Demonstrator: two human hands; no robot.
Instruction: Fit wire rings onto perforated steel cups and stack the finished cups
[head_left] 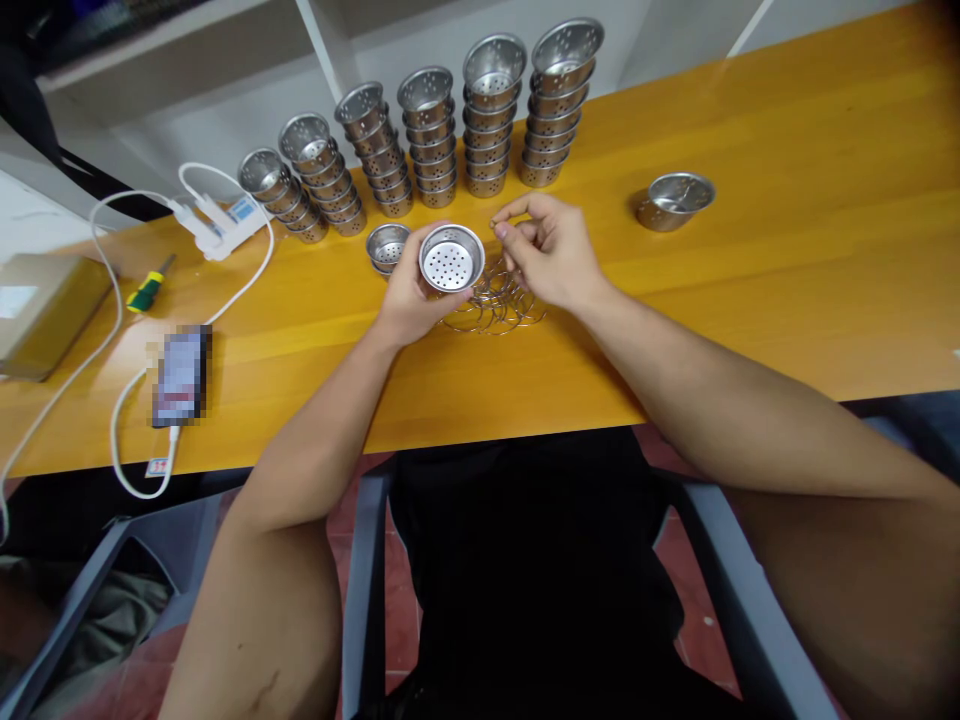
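My left hand [409, 305] is wrapped round a small perforated metal cup [452, 262], its open mouth tilted toward me. Just right of that cup, my right hand [555, 250] is raised with thumb and forefinger pinched together; whatever lies between the fingertips is too small to make out. A loose pile of thin metal rings [499, 312] lies on the table below both hands. Partly hidden behind my left hand stands a short stack of perforated cups [385, 245]. Another metal cup [675, 205] sits apart on the right.
Several tall stacks of perforated cups [489, 120] line the back of the wooden table [787, 230]. At left are a white power strip [232, 225] with cables, a screwdriver [148, 290], a phone [180, 375] and a cardboard box [52, 310].
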